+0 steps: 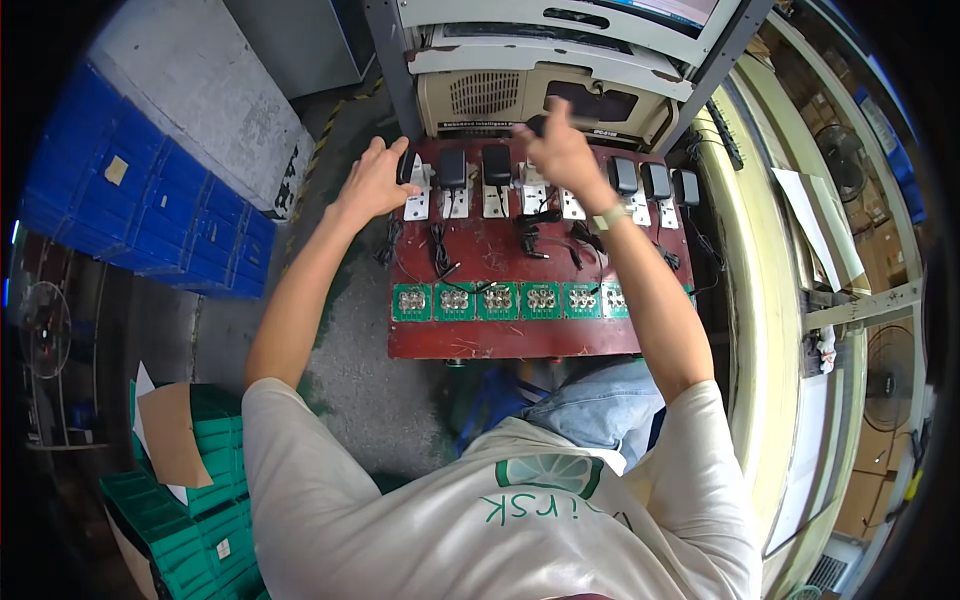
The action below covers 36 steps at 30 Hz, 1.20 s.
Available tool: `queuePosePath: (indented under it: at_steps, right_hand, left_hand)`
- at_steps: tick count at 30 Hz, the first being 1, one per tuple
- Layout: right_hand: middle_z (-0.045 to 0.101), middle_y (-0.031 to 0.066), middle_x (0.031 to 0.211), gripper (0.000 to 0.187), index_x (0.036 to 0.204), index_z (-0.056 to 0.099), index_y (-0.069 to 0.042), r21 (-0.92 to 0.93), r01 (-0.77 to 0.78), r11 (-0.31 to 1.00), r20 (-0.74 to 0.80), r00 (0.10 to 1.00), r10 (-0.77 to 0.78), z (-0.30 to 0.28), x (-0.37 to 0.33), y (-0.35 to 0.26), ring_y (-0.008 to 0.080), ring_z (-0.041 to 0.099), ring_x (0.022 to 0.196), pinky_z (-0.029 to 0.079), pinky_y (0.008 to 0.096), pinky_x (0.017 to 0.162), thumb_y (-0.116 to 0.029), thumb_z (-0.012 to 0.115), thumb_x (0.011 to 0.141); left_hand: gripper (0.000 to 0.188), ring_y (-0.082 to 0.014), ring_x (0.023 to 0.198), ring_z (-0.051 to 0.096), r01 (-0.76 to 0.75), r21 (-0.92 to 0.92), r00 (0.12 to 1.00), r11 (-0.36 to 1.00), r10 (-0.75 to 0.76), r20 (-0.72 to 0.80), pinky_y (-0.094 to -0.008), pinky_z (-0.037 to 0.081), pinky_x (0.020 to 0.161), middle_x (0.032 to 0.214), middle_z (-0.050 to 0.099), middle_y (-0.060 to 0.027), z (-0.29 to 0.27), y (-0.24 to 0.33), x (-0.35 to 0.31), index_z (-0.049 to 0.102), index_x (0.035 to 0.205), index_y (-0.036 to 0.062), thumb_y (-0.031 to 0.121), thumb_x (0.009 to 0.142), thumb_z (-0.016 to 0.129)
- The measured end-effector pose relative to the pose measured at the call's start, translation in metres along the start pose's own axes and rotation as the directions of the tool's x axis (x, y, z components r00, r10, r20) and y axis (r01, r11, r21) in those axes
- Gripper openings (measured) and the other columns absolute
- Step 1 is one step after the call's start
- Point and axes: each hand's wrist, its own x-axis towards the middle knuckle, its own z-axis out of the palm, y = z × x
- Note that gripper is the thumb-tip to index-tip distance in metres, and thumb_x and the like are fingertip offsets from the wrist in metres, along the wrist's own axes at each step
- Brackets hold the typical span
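A dark red test board (500, 338) lies in front of me, with a row of black power adapters (497, 163) plugged into white sockets along its far edge. My left hand (372, 183) is wrapped around the leftmost adapter (404, 166). My right hand (560, 150), a watch on its wrist, is raised and blurred over two bare sockets (552, 200) near the middle of the row; whether it holds anything is unclear. Thin black cables (530, 238) trail from the adapters toward a row of green circuit boards (497, 300).
A beige machine (490, 95) sits on a rack just behind the board. Blue crates (130, 190) stand at the left, green crates (190, 500) with cardboard at the lower left. A pale bench edge (760, 330) runs along the right, with a fan (890, 375) beyond.
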Motion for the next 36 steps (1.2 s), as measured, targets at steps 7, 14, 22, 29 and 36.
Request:
queuePosePath:
  at_steps: [7,14,22,29,36]
  right_hand:
    - [0.068,0.0216,0.116,0.062,0.155,0.046,-0.004,0.188,0.053,0.981,0.014,0.998,-0.056,-0.049,-0.035,0.042,0.0350,0.070,0.087,0.059,0.0383,0.070,-0.013,0.069,0.098]
    - [0.059,0.0182,0.119,0.053,0.144,0.065,-0.011,-0.692,0.283,0.665,-0.080,0.885,-0.459,-0.006,-0.023,0.044,0.0340,0.058,0.096,0.060,0.0370,0.068,-0.001,0.065,0.091]
    - [0.055,0.0182,0.114,0.047,0.138,0.067,-0.006,-0.766,0.380,0.519,-0.015,0.796,-0.605,0.027,-0.012,0.059,0.0344,0.052,0.102,0.059,0.0397,0.071,-0.005,0.064,0.091]
    - [0.054,0.0182,0.115,0.041,0.131,0.066,0.001,-0.841,0.424,0.335,0.123,0.754,-0.645,0.050,-0.019,0.061,0.0326,0.052,0.102,0.054,0.0364,0.080,-0.010,0.064,0.092]
    - [0.054,0.0182,0.117,0.040,0.127,0.066,0.004,-0.813,0.408,0.416,0.043,0.754,-0.655,0.044,-0.029,0.048,0.0313,0.051,0.100,0.051,0.0364,0.084,-0.012,0.065,0.090]
  left_hand:
    - [0.080,-0.0436,0.105,0.067,0.015,-0.007,0.999,1.000,-0.015,-0.034,-0.0492,0.056,0.098,0.118,0.061,-0.0213,-0.004,0.006,0.003,0.058,0.153,0.0003,0.019,0.082,0.090]
    - [0.079,-0.0494,0.105,0.070,-0.059,0.021,0.998,0.998,0.059,0.015,-0.0559,0.057,0.096,0.122,0.060,-0.0252,-0.002,0.000,0.008,0.056,0.151,-0.0022,0.016,0.082,0.089]
    - [0.085,-0.0405,0.103,0.067,-0.047,-0.003,0.999,0.999,0.047,-0.003,-0.0480,0.055,0.097,0.117,0.061,-0.0187,-0.003,-0.002,0.005,0.057,0.154,-0.0004,0.021,0.080,0.093]
    - [0.085,-0.0385,0.102,0.067,-0.053,-0.108,0.998,0.993,0.058,0.039,-0.0464,0.054,0.094,0.114,0.062,-0.0172,-0.007,-0.011,0.015,0.058,0.154,0.0008,0.021,0.079,0.093]
    - [0.084,-0.0404,0.107,0.070,-0.073,-0.016,0.997,0.997,0.074,0.027,-0.0465,0.057,0.097,0.119,0.067,-0.0217,-0.006,-0.013,0.011,0.059,0.151,-0.0015,0.022,0.077,0.093]
